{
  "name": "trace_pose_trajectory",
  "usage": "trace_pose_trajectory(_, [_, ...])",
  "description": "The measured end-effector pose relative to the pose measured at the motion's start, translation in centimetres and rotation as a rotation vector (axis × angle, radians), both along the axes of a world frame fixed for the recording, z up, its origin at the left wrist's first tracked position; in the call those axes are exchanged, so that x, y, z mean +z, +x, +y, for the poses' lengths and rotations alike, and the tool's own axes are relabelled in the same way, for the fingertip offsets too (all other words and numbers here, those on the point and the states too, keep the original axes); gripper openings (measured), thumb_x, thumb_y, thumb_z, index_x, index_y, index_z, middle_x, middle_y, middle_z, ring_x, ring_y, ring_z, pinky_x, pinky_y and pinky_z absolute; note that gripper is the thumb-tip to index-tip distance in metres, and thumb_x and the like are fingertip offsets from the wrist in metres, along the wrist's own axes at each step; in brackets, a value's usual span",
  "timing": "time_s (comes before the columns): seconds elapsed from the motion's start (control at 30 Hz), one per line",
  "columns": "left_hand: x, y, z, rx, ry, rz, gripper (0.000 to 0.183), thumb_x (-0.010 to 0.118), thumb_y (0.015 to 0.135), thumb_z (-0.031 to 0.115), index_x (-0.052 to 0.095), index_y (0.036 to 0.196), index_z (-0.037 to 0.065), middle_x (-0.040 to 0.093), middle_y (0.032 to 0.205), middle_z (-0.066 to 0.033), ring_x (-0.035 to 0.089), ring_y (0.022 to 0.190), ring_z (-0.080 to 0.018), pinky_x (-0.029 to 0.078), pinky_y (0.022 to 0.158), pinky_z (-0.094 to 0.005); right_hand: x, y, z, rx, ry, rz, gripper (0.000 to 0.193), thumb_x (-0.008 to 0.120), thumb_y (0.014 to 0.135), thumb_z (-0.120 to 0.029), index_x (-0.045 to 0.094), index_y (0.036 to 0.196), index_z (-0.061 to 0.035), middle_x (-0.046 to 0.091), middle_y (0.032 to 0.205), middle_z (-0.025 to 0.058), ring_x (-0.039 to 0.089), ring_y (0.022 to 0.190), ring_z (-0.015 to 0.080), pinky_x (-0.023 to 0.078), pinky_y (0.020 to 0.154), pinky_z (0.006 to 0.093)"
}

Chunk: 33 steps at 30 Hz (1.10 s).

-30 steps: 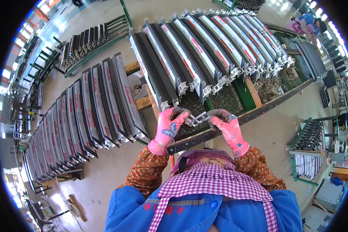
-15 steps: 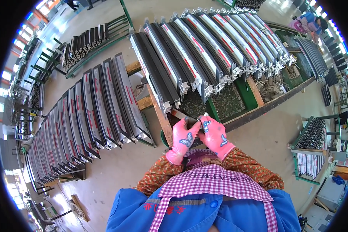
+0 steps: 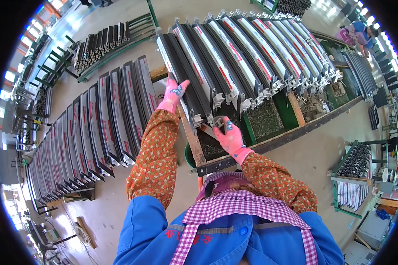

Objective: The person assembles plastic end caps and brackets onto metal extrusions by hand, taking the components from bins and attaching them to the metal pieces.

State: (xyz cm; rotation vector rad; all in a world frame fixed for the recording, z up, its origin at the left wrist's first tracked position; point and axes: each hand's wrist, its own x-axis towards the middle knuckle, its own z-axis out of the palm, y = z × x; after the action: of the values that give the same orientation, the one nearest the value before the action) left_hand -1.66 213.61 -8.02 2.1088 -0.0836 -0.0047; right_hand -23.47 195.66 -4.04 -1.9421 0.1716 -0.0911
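My left hand, in a pink glove with a butterfly print, grips the leftmost window-frame profile, a long black and white bar. Its thumb lies across the dark top and its fingers are at the left side. By the near end of that bar, my right hand, gloved alike, has its thumb and forefinger curled together. A small piece seems to be between those fingertips, too small to make out. White cut ends of the neighbouring profiles stick out just beyond the right hand.
The profiles lie side by side on a workbench with a dark front rail, scraps and shavings below. A rack of grey profiles stands left, another rack right. A co-worker bends at the far right.
My hands were together in front of me over the bench edge. They have parted: the left reached forward onto the leftmost profile, the right moved slightly forward to its near end.
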Motion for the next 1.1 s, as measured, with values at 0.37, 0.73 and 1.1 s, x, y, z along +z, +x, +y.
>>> trace_pose_trajectory(0.37, [0.2,-1.6,-2.7,0.094,0.211,0.018,0.087,0.059,0.077,0.043,0.015,0.141,0.003,0.031,0.14,-0.0191,0.032,0.129,-0.0296,0.029,0.103,-0.0375,0.3,0.2,-0.6,0.1,-0.298,-0.01,0.02,0.058,0.081,-0.012,0.05,0.098,-0.006,0.059,0.083,0.0188,0.057,0.076,0.0399,0.046,0.064,0.0418])
trace_pose_trajectory(0.73, [0.5,-0.3,-0.4,0.042,0.271,0.064,0.086,0.06,0.077,0.044,0.018,0.14,0.004,0.039,0.136,-0.0172,0.04,0.124,-0.0311,0.032,0.1,-0.0425,0.7,2.5,-0.2,0.138,-0.324,-0.008,0.031,0.063,0.079,-0.036,0.058,0.083,-0.006,0.062,0.075,0.0171,0.059,0.075,0.0378,0.046,0.061,0.0408])
trace_pose_trajectory(1.1, [-3.1,3.8,1.8,0.143,0.241,0.179,0.058,0.063,0.074,0.043,0.057,0.104,-0.005,0.058,0.106,-0.0273,0.053,0.106,-0.0401,0.042,0.089,-0.0447,1.6,3.2,-0.1,0.118,-0.402,-0.01,0.043,0.056,0.08,-0.048,0.056,0.071,-0.0062,0.059,0.068,0.019,0.058,0.068,0.0388,0.046,0.061,0.0471])
